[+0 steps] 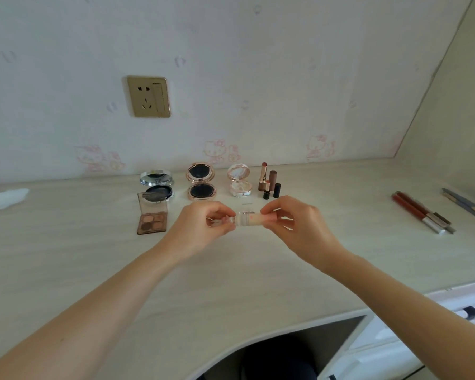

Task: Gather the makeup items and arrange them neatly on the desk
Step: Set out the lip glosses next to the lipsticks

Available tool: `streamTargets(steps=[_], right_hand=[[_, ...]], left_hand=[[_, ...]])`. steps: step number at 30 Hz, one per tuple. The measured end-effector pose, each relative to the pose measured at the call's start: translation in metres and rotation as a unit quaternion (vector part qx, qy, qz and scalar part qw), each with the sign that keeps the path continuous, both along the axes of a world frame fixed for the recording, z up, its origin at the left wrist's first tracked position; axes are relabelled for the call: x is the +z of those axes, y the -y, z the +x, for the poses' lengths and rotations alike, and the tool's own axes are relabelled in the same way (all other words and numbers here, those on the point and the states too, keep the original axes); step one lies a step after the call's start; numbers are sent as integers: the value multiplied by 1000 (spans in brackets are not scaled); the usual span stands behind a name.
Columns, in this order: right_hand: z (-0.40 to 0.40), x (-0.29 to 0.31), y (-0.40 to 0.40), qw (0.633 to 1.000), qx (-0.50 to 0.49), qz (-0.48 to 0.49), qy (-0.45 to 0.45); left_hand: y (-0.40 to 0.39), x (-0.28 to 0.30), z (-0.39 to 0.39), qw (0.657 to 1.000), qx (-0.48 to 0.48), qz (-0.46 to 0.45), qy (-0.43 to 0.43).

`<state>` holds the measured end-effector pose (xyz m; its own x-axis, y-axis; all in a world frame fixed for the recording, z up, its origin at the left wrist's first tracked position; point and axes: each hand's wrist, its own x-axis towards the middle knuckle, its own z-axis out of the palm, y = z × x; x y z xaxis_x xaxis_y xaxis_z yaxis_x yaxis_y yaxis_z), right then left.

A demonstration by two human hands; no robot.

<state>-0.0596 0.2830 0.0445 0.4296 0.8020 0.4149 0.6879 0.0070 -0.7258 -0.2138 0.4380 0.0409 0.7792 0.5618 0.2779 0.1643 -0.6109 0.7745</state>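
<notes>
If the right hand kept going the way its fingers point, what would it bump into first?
Probably the left hand. The right hand points leftward along the small tube both hands hold, so the left fingertips are next in line.

Along the bench (258, 270) at twelve o'clock stand three open compacts (201, 181) and lipsticks (269, 181); pencils (422, 212) lie at two o'clock.

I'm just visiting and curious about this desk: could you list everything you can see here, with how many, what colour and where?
Compacts: three, open; silver, rose-gold, pale pink; row by the wall.
Eyeshadow palette: one, brown, open, before the silver compact.
Lipsticks: two uncapped, caps beside, right of the compacts.
Slim tubes: two, reddish-brown, desk's right.
Small tube: one, beige, held in both hands.
Wall socket: one, gold.
White cloth: one, far left.
Desk: pale wood-grain.
Left hand, right hand: gripping the tube's ends.
</notes>
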Motion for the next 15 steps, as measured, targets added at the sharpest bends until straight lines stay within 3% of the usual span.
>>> streamTargets(steps=[4,15], right_hand=[[-6,-1,-3,999,33,1,-10],[-15,-13,-16,991,22,-40,-124]], left_hand=[[-6,-1,-10,999,-13,-36,-14],[-7,-13,-22,993,14,-100,56]])
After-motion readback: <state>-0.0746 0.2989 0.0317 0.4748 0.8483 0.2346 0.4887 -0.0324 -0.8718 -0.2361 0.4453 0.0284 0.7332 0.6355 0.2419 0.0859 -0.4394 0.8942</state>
